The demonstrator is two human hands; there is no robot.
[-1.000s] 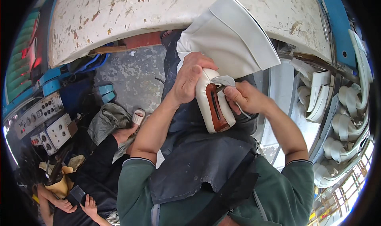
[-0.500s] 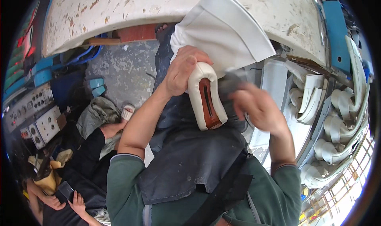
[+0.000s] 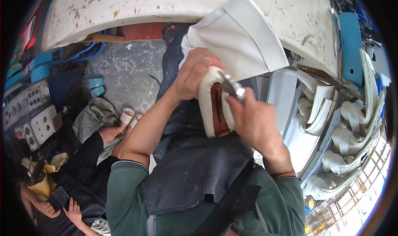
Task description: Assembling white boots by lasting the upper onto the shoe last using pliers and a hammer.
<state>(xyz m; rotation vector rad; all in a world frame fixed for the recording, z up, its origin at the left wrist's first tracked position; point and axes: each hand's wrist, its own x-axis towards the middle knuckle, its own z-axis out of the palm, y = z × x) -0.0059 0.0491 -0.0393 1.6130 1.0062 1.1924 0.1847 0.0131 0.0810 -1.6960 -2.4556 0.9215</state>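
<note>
A white leather boot (image 3: 205, 107) rests upside down across my lap, its brown insole (image 3: 221, 119) with a dark lengthwise slot facing up. The wide white shaft (image 3: 244, 37) spreads away toward the table. My left hand (image 3: 194, 74) is closed round the boot's far end, thumb near the rolled leather edge. In my closed right hand (image 3: 258, 119) is a steel-headed hammer (image 3: 234, 88), blurred by motion; its handle is mostly hidden by the fingers. The hammer head lies over the boot's upper right rim; whether it touches, I cannot tell. A dark apron (image 3: 186, 165) covers my legs.
A scuffed white table (image 3: 166, 3) curves along the far side. On the right, several white boot parts (image 3: 331, 167) line a rack beside pale panels (image 3: 282, 86). At left sits another person (image 3: 74, 186) holding a phone, near control boxes (image 3: 41, 126).
My right hand has moved left and inward, bringing the hammer from beside the boot to over its upper right rim. My left hand keeps its hold; the boot has barely shifted.
</note>
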